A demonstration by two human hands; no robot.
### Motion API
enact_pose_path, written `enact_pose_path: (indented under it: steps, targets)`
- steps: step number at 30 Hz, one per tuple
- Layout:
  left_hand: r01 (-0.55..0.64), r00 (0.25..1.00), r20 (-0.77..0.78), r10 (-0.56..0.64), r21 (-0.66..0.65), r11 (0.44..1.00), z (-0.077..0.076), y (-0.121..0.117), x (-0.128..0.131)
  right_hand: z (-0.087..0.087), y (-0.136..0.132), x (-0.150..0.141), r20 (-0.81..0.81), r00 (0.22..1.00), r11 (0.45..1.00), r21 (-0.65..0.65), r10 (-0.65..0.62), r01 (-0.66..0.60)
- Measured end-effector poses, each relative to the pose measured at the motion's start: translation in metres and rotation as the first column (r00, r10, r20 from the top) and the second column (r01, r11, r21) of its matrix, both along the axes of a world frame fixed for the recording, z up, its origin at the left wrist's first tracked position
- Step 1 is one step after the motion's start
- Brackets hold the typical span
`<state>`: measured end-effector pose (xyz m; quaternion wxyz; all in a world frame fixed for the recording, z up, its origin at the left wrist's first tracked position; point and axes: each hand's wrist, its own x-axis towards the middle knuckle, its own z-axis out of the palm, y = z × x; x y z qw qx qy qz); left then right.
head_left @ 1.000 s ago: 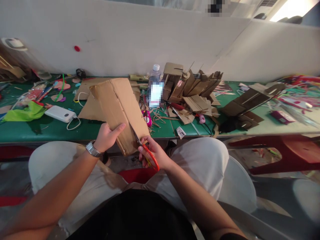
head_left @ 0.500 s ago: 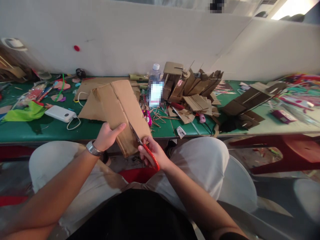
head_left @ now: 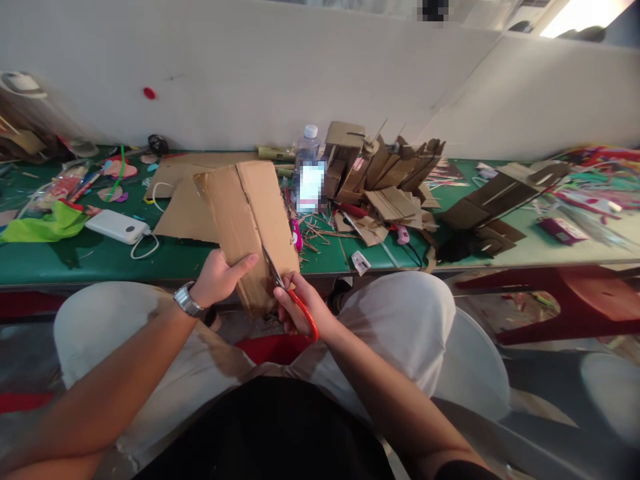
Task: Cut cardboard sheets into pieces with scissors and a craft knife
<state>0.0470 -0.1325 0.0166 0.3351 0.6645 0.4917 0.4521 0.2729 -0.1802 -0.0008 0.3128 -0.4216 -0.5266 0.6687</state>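
Observation:
A folded piece of brown cardboard (head_left: 239, 220) is held up over my lap at the table's front edge. My left hand (head_left: 223, 275) grips its left side, thumb on top and fingers hidden beneath. A slit or crease line runs down the middle of the board. My right hand (head_left: 300, 303) is closed around orange-handled scissors (head_left: 306, 312), whose blades point up and away along that line. How far the lower blade reaches under the cardboard is hidden. Fingertips of my right hand are close to the board's lower right corner.
On the green table (head_left: 150, 257) lie flat cardboard (head_left: 187, 210), a white power bank (head_left: 117, 227) with cable, and scraps. Behind stand a clear bottle (head_left: 309, 143), a lit phone (head_left: 311, 187) and cardboard structures (head_left: 385, 167). A pink glue gun (head_left: 403, 235) lies right, above a red stool (head_left: 595, 300).
The cardboard has turned slightly clockwise, its far end shifting right. The scissors stay at the middle line, with the blades a little steeper. Both hands keep their grip.

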Motion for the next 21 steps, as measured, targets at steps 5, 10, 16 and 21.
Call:
enact_pose_path:
  steps: [5, 10, 16, 21]
  targets:
    - [-0.057, 0.988, 0.14, 0.069, -0.092, 0.994, -0.006, 0.003, 0.003, 0.002, 0.002, 0.0, 0.049, 0.999, 0.998, 0.056, 0.012, -0.014]
    - [-0.22, 0.952, 0.195, 0.236, -0.102, 0.97, -0.008, 0.009, -0.008, -0.003, 0.003, 0.002, 0.073, 0.996, 0.991, 0.113, 0.057, -0.066]
    - [-0.128, 0.991, -0.03, 0.128, 0.011, 0.992, 0.002, 0.004, -0.009, -0.001, -0.002, 0.007, 0.073, 0.991, 0.988, 0.095, 0.112, -0.119]
    - [-0.082, 0.989, -0.118, 0.091, 0.078, 0.994, 0.001, 0.002, -0.008, -0.001, 0.0, 0.008, 0.112, 0.986, 0.979, 0.149, 0.121, -0.137]
